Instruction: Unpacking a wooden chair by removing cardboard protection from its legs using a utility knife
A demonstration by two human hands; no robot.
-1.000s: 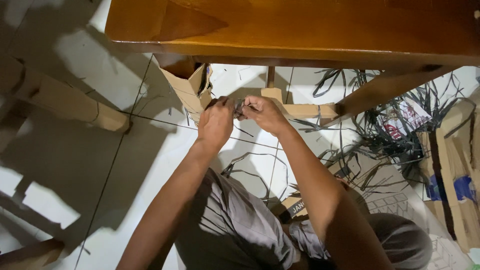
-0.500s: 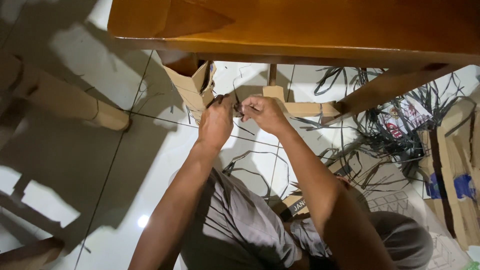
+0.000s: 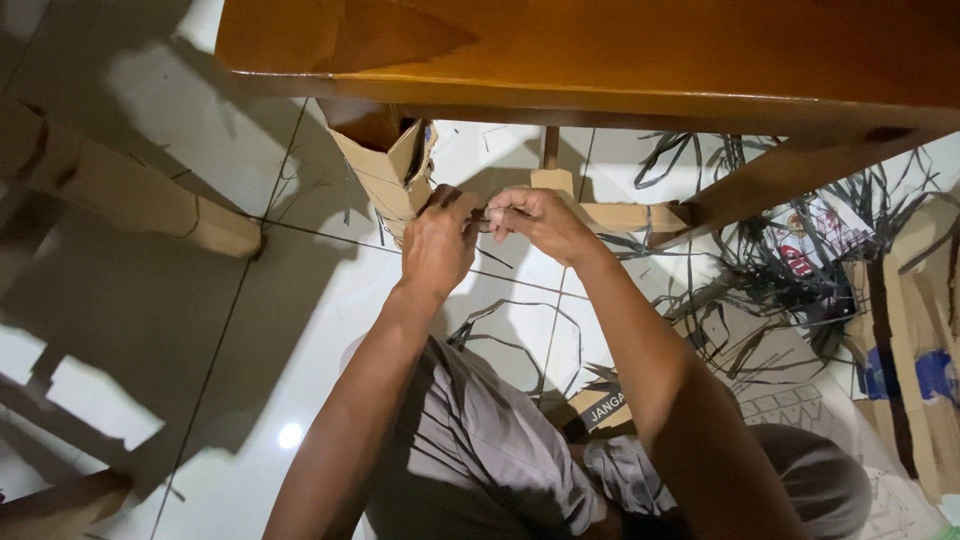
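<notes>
My left hand and my right hand meet close together under the edge of a wooden table top. Both pinch a thin dark strap that runs between their fingertips. Just beyond the left hand a table leg wrapped in brown cardboard goes down to the white tiled floor. The strap's ends are hidden by my fingers.
A second cardboard-wrapped leg lies across the floor at the left. A cardboard-wrapped rail runs right of my hands. Loose dark straps and flattened cardboard pile up at the right. My knees fill the lower middle.
Both hands stay at the same spot by the wrapped leg; the fingers have shifted slightly on the strap.
</notes>
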